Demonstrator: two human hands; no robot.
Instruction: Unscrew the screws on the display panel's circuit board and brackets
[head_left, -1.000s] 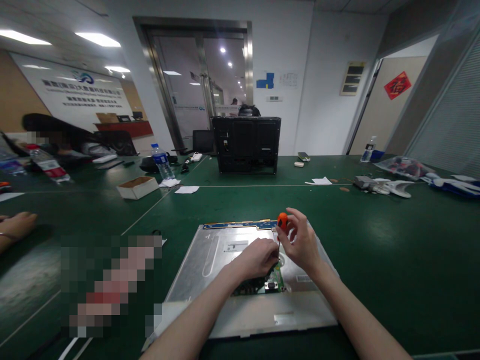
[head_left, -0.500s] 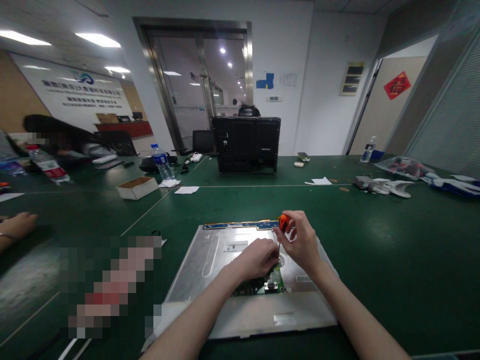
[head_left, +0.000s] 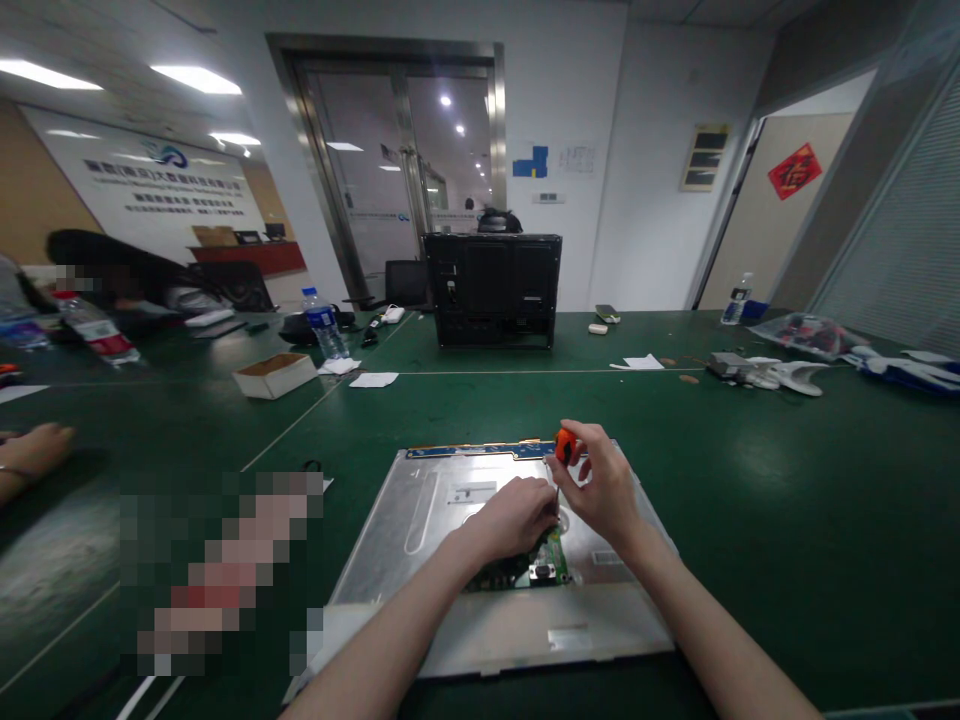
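Observation:
A silver metal display panel [head_left: 390, 560] lies flat on the green table before me, with a blue circuit strip [head_left: 480, 451] along its far edge. My right hand [head_left: 602, 482] grips the orange-and-black handle of a screwdriver [head_left: 565, 446], which stands nearly upright, shaft down. Low over the panel, my left hand [head_left: 517, 515] has its fingers curled together beside the lower shaft. What they pinch, and the screwdriver's tip, are hidden. Partly under the left hand is a green circuit board [head_left: 556, 552] bearing a metal-shelled connector [head_left: 542, 572].
A black monitor housing [head_left: 493, 290] stands farther back. To its left are an open cardboard box [head_left: 275, 376] and a water bottle [head_left: 324, 325]; white plastic parts [head_left: 772, 373] lie on the right. Another person's hand [head_left: 37, 452] rests at the left edge.
The screwdriver handle and my right fingers have shifted very slightly left. My left hand and the panel keep their places.

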